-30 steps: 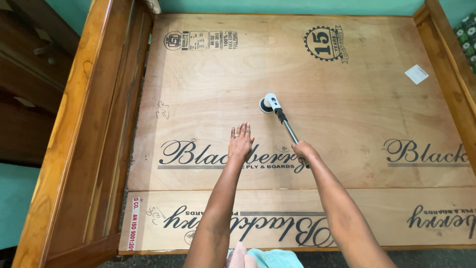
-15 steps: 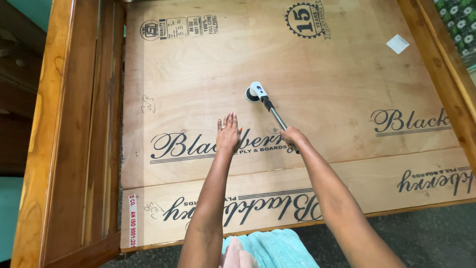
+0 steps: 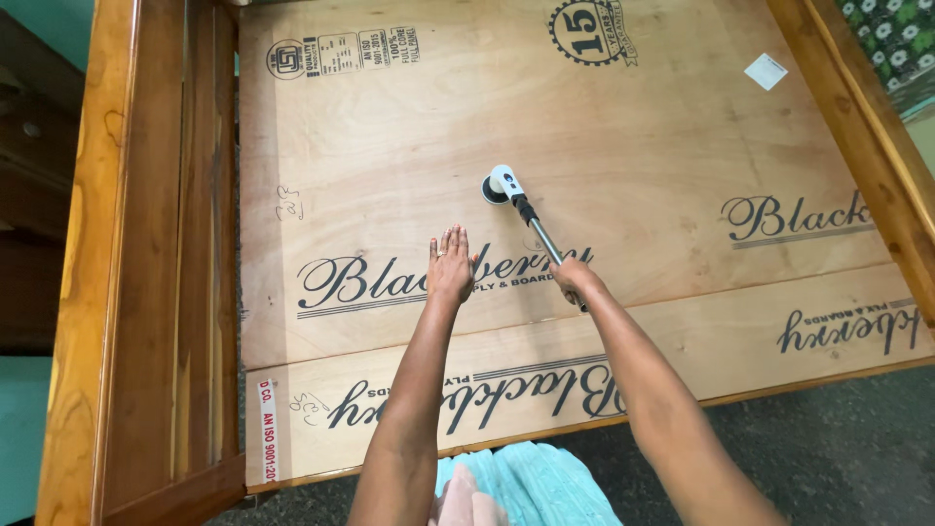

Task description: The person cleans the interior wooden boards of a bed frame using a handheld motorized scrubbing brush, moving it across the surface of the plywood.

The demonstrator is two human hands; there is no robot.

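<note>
My right hand (image 3: 573,277) grips the metal handle of a long-handled scrubber (image 3: 531,223). Its white head with a round dark pad (image 3: 499,185) rests on a large plywood board (image 3: 390,146) printed with black lettering. My left hand (image 3: 451,265) lies flat on the board, fingers together and pointing away from me, just left of the handle. A ring shows on one finger. A second, narrower plywood strip (image 3: 740,336) lies along the near edge.
The boards sit inside a wooden bed frame, with a thick side rail (image 3: 127,244) on the left and another rail (image 3: 857,117) on the right. A white sticker (image 3: 766,70) is on the far right of the board. Dark floor (image 3: 838,448) shows below.
The view has shifted, so the board sits higher and further left in frame. The scrubber head and both hands keep nearly the same place on the board.
</note>
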